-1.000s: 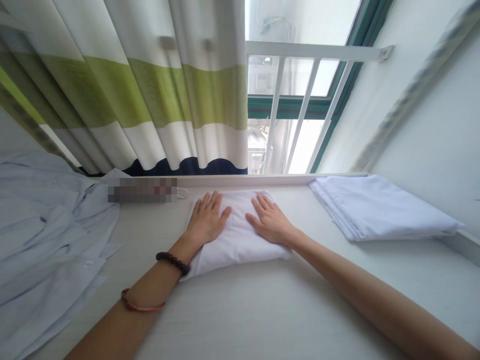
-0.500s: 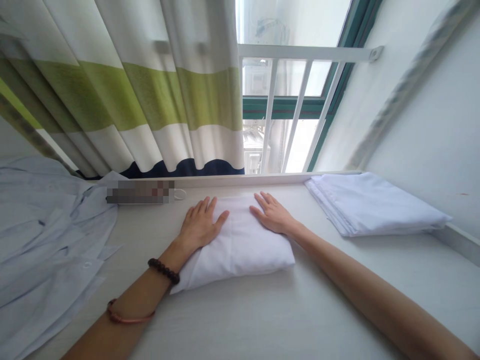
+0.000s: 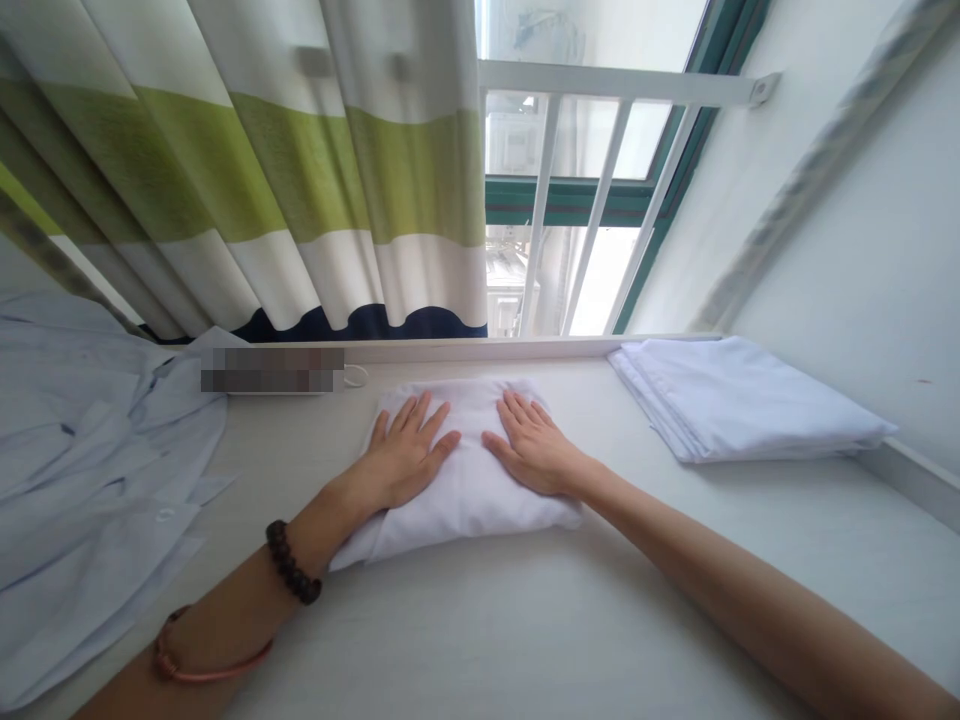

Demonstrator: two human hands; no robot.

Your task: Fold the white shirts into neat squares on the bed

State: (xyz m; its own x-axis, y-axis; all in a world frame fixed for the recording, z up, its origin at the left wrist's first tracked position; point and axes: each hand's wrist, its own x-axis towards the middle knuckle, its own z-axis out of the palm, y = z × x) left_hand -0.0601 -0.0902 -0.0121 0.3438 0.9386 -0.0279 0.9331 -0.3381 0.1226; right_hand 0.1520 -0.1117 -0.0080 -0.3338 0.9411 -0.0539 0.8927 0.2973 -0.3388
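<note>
Now both hands lie flat on a folded white cloth [image 3: 472, 510], which sits in the middle of the pale worktop [image 3: 465, 640]. The left hand [image 3: 409, 452] is open, with its fingers spread wide. The right hand [image 3: 534, 445] is open too, with its fingers close together and its thumb out. Off to the right lies a neat white pile of cloth [image 3: 750, 400]. On the left is a big messy heap of white clothes [image 3: 82, 490].

The white surface [image 3: 465, 630] bears rumpled garments [image 3: 90, 480], a bundle [image 3: 476, 500] — and folded cloth [image 3: 757, 400].
</note>
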